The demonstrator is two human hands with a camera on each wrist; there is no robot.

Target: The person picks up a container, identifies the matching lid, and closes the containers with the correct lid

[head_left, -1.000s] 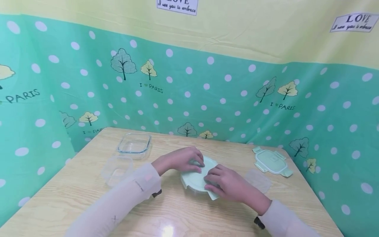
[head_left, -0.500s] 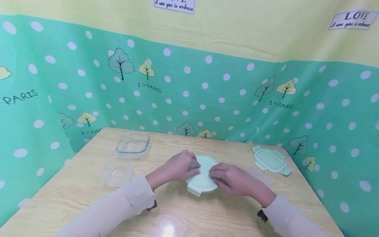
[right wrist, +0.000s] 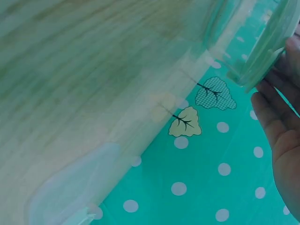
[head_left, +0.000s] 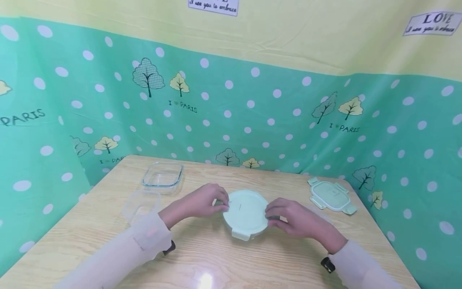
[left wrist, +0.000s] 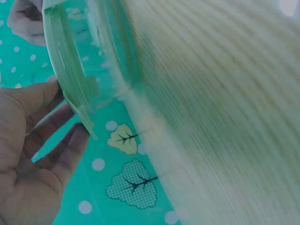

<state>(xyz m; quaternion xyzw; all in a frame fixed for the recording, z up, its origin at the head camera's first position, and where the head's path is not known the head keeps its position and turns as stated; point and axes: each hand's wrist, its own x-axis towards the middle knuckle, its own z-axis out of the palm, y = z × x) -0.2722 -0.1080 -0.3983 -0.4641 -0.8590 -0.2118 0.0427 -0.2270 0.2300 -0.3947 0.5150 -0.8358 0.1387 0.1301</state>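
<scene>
A round clear food container [left wrist: 110, 61] with a pale green lid [head_left: 247, 212] stands on the wooden table. My left hand [head_left: 207, 200] is at the lid's left edge. In the left wrist view its thumb meets the rim, and its fingertips lie at the end of a side flap [left wrist: 84, 119]. On the opposite side my right hand [head_left: 290, 216] holds the lid's edge, its fingers under another flap [right wrist: 253, 82]. A front flap [head_left: 241, 235] juts out toward me.
A square glass container [head_left: 163, 176] stands at the back left, with a clear container [head_left: 142, 202] in front of it. A pale green rectangular lid [head_left: 331, 195] with flaps lies at the back right. A dotted curtain [head_left: 252, 120] hangs behind the table [head_left: 216, 265].
Both hands have drawn apart from the lid's top to its opposite edges. The lidded container has turned, bringing one flap round to the front.
</scene>
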